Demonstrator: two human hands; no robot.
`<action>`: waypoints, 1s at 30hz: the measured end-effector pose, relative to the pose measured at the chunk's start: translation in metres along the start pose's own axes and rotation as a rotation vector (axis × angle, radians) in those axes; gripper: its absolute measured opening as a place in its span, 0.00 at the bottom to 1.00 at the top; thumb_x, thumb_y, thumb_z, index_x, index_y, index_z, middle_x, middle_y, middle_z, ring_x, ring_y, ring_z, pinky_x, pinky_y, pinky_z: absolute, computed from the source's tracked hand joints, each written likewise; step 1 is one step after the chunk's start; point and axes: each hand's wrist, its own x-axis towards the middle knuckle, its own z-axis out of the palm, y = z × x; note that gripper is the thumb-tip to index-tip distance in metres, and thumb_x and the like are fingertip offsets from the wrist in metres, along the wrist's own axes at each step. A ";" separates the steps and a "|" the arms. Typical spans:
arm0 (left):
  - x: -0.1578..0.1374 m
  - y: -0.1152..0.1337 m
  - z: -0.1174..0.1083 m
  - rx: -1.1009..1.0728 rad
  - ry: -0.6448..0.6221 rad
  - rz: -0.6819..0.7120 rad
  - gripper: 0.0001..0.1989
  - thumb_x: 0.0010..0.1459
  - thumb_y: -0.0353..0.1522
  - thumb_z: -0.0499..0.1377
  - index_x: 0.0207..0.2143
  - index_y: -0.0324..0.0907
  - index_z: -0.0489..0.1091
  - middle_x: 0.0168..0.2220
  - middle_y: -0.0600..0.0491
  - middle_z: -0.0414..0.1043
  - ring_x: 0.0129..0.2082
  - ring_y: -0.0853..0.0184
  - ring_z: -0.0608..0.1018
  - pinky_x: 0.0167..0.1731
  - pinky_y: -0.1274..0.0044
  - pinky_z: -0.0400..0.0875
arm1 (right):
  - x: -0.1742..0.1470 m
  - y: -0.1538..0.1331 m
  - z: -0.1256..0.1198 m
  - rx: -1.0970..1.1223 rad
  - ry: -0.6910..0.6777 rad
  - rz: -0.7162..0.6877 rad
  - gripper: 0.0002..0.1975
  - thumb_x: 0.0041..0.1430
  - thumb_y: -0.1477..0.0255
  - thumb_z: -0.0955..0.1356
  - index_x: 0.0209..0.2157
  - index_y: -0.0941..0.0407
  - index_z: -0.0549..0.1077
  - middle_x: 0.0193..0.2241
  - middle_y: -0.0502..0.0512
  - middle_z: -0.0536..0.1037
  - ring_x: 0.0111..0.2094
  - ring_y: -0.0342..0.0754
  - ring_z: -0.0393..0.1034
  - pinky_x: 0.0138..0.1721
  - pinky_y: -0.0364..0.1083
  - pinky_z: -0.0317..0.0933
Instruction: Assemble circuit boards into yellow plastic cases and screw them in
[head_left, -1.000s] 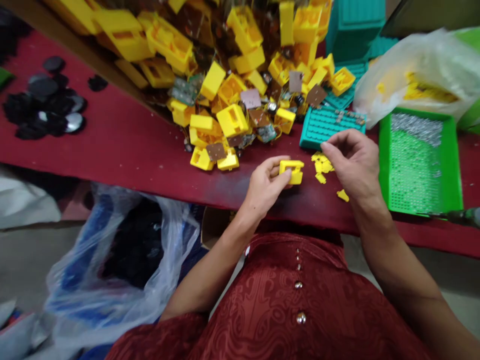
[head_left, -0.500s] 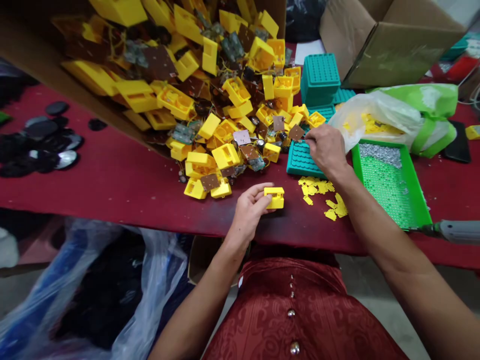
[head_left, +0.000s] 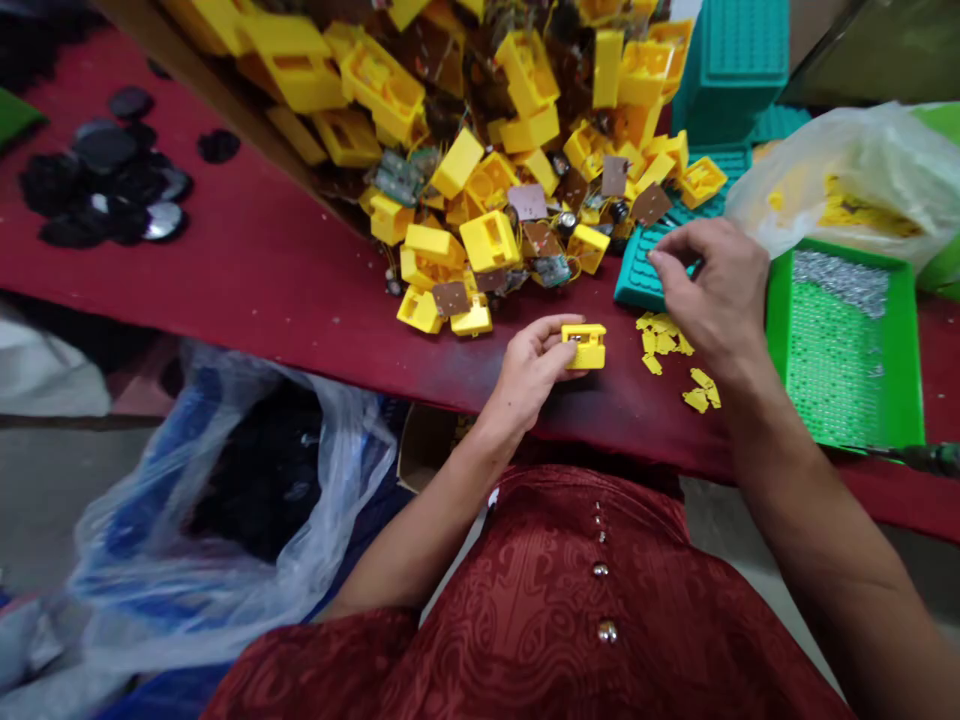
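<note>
My left hand [head_left: 536, 365] is closed on a small yellow plastic housing [head_left: 591, 347] with an open hollow on its face, held just above the table near its front edge. My right hand [head_left: 712, 285] hovers over the near right side of a teal ridged tray [head_left: 637, 285], thumb and forefinger pinched together. Whatever lies between those fingertips is too small to make out. Below the tray, close to my right wrist, small flat yellow pieces [head_left: 661, 338] lie scattered on the red cloth.
A heap of yellow housings [head_left: 491, 240] with wires and brown boards spills from a cardboard box [head_left: 247, 130]. Rightward stand a green basket [head_left: 829, 390] of small silvery parts and a plastic bag [head_left: 847, 170]. Black discs [head_left: 112, 180] lie at left. Teal trays [head_left: 739, 60] are stacked behind.
My right hand has drawn back a little rightward from the teal tray, its fingers still pinched. My left hand keeps the yellow housing. The whole view has shifted with my head.
</note>
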 end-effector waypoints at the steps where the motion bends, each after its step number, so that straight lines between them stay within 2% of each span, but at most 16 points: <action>1: 0.001 -0.001 0.000 0.006 0.001 0.006 0.15 0.52 0.28 0.65 0.45 0.40 0.77 0.38 0.51 0.84 0.34 0.68 0.84 0.31 0.80 0.80 | -0.014 -0.006 0.000 0.107 0.004 -0.019 0.04 0.64 0.72 0.70 0.36 0.56 0.78 0.39 0.58 0.78 0.43 0.50 0.72 0.52 0.51 0.67; 4: 0.000 -0.004 0.000 0.019 0.000 0.035 0.13 0.55 0.28 0.64 0.45 0.41 0.76 0.40 0.51 0.84 0.36 0.67 0.84 0.34 0.77 0.81 | -0.052 -0.026 0.010 0.343 -0.007 -0.005 0.05 0.63 0.70 0.70 0.33 0.56 0.78 0.34 0.54 0.78 0.35 0.45 0.70 0.41 0.47 0.66; 7: -0.003 -0.005 0.002 0.020 -0.012 0.075 0.12 0.59 0.28 0.64 0.47 0.40 0.76 0.42 0.50 0.84 0.39 0.68 0.84 0.39 0.77 0.83 | -0.072 -0.039 0.025 0.441 0.022 0.066 0.07 0.61 0.70 0.70 0.31 0.57 0.79 0.32 0.53 0.77 0.33 0.42 0.68 0.35 0.43 0.64; 13: -0.006 -0.014 0.005 0.086 -0.052 0.179 0.17 0.60 0.26 0.64 0.52 0.39 0.72 0.52 0.45 0.83 0.51 0.64 0.85 0.52 0.73 0.82 | -0.078 -0.040 0.038 0.583 0.076 0.202 0.07 0.56 0.69 0.71 0.27 0.57 0.77 0.29 0.52 0.77 0.30 0.40 0.65 0.35 0.42 0.64; 18: -0.005 -0.021 0.009 0.167 -0.027 0.270 0.18 0.62 0.26 0.63 0.54 0.38 0.71 0.54 0.42 0.83 0.54 0.63 0.85 0.59 0.70 0.79 | -0.079 -0.035 0.040 0.752 0.012 0.322 0.08 0.53 0.67 0.73 0.28 0.58 0.78 0.29 0.51 0.78 0.30 0.41 0.69 0.36 0.43 0.65; 21: -0.006 -0.023 0.010 0.202 -0.026 0.276 0.18 0.63 0.27 0.63 0.55 0.39 0.71 0.55 0.43 0.82 0.55 0.62 0.85 0.59 0.69 0.79 | -0.079 -0.035 0.039 0.706 0.019 0.338 0.06 0.55 0.69 0.72 0.28 0.58 0.77 0.29 0.51 0.79 0.31 0.41 0.69 0.38 0.43 0.66; 25: -0.011 -0.025 0.011 0.326 0.029 0.324 0.18 0.64 0.29 0.63 0.56 0.42 0.72 0.57 0.43 0.81 0.55 0.60 0.84 0.59 0.68 0.78 | -0.081 -0.036 0.036 0.582 0.058 0.254 0.05 0.56 0.72 0.71 0.26 0.57 0.75 0.29 0.51 0.77 0.30 0.41 0.67 0.37 0.44 0.64; 30: -0.015 -0.027 0.014 0.473 0.052 0.380 0.19 0.64 0.28 0.62 0.58 0.43 0.72 0.57 0.45 0.82 0.53 0.60 0.84 0.58 0.68 0.77 | -0.084 -0.033 0.037 0.523 0.002 0.254 0.07 0.58 0.72 0.70 0.27 0.57 0.72 0.28 0.50 0.75 0.30 0.41 0.66 0.38 0.45 0.62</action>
